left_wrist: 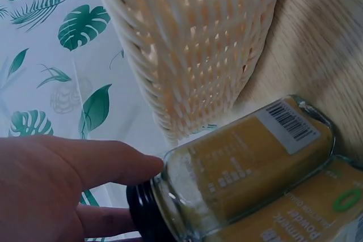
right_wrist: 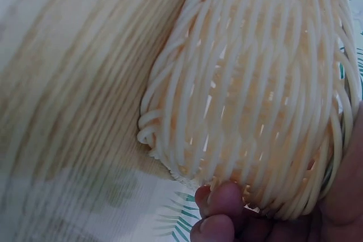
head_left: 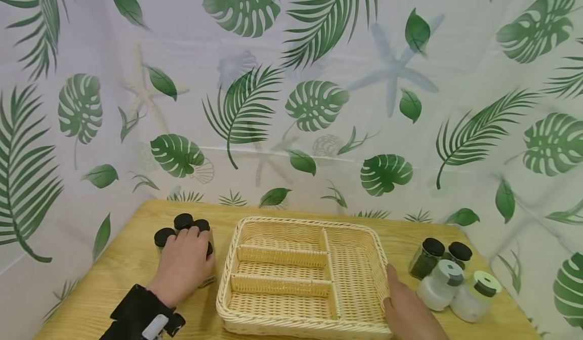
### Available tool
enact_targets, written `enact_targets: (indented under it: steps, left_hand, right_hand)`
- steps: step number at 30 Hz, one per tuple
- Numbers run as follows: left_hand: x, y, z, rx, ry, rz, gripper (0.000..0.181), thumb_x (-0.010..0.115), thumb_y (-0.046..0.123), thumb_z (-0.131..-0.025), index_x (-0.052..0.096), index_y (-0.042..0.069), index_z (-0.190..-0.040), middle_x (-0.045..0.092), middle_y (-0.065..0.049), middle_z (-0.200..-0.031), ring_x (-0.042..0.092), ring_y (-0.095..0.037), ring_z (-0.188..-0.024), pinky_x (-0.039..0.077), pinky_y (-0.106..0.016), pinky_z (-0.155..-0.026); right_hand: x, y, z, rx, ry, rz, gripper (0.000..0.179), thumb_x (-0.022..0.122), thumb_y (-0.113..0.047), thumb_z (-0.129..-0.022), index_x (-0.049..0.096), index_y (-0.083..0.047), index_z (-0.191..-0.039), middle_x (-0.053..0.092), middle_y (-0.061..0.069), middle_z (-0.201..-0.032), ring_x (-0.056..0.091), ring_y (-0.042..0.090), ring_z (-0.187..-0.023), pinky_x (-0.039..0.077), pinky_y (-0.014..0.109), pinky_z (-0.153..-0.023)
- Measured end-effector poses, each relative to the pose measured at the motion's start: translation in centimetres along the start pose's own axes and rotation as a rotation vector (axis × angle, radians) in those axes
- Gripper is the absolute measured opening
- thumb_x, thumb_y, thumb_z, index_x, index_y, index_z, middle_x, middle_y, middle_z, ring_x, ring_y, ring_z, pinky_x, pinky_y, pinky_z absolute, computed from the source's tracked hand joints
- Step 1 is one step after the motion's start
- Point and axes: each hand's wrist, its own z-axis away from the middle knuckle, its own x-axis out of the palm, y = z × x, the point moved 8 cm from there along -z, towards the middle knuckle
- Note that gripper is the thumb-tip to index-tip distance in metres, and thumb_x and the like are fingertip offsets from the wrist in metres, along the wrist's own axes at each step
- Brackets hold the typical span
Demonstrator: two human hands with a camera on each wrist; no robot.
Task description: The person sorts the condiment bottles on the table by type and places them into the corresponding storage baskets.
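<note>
My left hand (head_left: 184, 261) is at the left of the table, over a cluster of black-lidded jars (head_left: 183, 221). In the left wrist view, its thumb and fingers pinch the black lid of a square glass spice jar (left_wrist: 249, 168). Yellow powder fills that jar, and its label reads turmeric powder. Whether its base touches the table I cannot tell. A woven basket (head_left: 284, 287) with several compartments and bare inner floors stands at the centre. My right hand (head_left: 412, 304) grips its right side, with fingertips (right_wrist: 224, 199) against the weave in the right wrist view.
To the right of the basket stand two black-lidded jars (head_left: 426, 256), a white jar with a grey-and-white lid (head_left: 437, 289) and another with a yellow-green lid (head_left: 473, 299). A leaf-print cloth (head_left: 319, 142) hangs behind the wooden table (head_left: 123, 249).
</note>
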Motion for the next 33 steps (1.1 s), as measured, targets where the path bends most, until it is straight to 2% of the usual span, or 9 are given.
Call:
enact_targets:
  steps: [4,9,13,20,26,33]
  left_hand:
    - [0.7,-0.1,-0.3,0.010,-0.067,0.022,0.019,0.078,0.017,-0.082,0.062,0.006,-0.077,0.057,-0.010,-0.075,0.059,-0.031,-0.069,0.046,-0.046,-0.063]
    - [0.8,-0.1,-0.5,0.030,-0.113,0.086,0.022,0.077,0.011,-0.082,0.058,0.007,-0.072,0.051,-0.009,-0.070,0.055,-0.028,-0.063,0.048,-0.043,-0.059]
    - [0.9,0.0,-0.6,0.031,-0.132,0.126,0.018,0.077,0.008,-0.083,0.060,0.005,-0.077,0.051,-0.008,-0.071,0.056,-0.027,-0.066,0.049,-0.041,-0.061]
    - [1.3,0.1,-0.8,0.028,-0.142,0.140,0.016,0.078,0.009,-0.083,0.065,0.001,-0.086,0.053,-0.008,-0.076,0.058,-0.025,-0.073,0.050,-0.037,-0.064]
    - [-0.1,0.3,-1.1,0.052,-0.086,0.180,0.010,0.074,0.003,-0.084,0.064,0.003,-0.080,0.052,-0.008,-0.074,0.054,-0.026,-0.072,0.046,-0.037,-0.066]
    - [-2.1,0.0,-1.9,0.039,-0.083,0.240,0.010,0.067,-0.001,-0.087,0.061,0.003,-0.081,0.053,-0.010,-0.079,0.047,-0.024,-0.073,0.036,-0.036,-0.065]
  right_hand:
    - [0.1,0.0,0.1,0.010,-0.008,-0.006,0.073,0.050,-0.006,-0.099,0.008,0.015,-0.154,0.053,0.038,-0.137,0.061,0.046,-0.119,0.050,0.057,-0.093]
    - [0.1,-0.1,0.2,0.005,-0.008,-0.011,0.072,0.050,-0.005,-0.099,0.008,0.015,-0.154,0.051,0.038,-0.138,0.058,0.047,-0.122,0.049,0.057,-0.095]
    - [0.0,-0.1,0.3,-0.006,0.003,-0.007,0.072,0.050,-0.005,-0.098,0.009,0.015,-0.154,0.053,0.037,-0.137,0.059,0.046,-0.121,0.049,0.056,-0.094]
    - [-0.1,-0.2,0.4,-0.019,0.009,-0.005,0.071,0.050,-0.004,-0.098,0.009,0.016,-0.153,0.051,0.038,-0.138,0.057,0.047,-0.123,0.049,0.057,-0.096]
    - [-0.1,-0.2,0.3,-0.016,0.011,0.009,0.072,0.051,-0.004,-0.098,0.009,0.015,-0.154,0.053,0.038,-0.136,0.060,0.046,-0.120,0.050,0.056,-0.093]
    - [-0.2,-0.3,0.4,-0.025,0.011,0.003,0.071,0.050,-0.003,-0.098,0.010,0.016,-0.153,0.052,0.039,-0.136,0.058,0.048,-0.121,0.049,0.058,-0.095]
